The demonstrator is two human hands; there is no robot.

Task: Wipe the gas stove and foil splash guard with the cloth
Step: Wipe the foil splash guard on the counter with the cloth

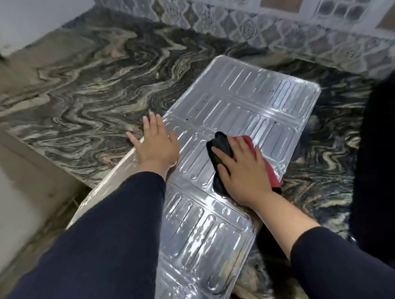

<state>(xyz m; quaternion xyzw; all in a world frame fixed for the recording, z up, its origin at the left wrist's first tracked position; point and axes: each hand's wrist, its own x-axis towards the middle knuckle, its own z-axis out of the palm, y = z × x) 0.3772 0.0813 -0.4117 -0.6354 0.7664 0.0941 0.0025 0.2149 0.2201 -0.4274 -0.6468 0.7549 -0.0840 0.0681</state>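
Note:
The silver foil splash guard (246,100) lies flat and unfolded across the marbled countertop, running from the far right toward me. My left hand (155,145) rests flat with fingers spread on the guard's left edge, partly on the counter. My right hand (241,169) presses a black and red cloth (221,145) onto the middle of the guard. A few dark specks dot the foil beyond the cloth. The gas stove is not clearly seen.
The dark swirled stone countertop (91,98) extends to the left and far side. Patterned wall tiles (265,34) line the back. A large black shape (387,161) stands at the right edge. The counter's front edge drops off at the left.

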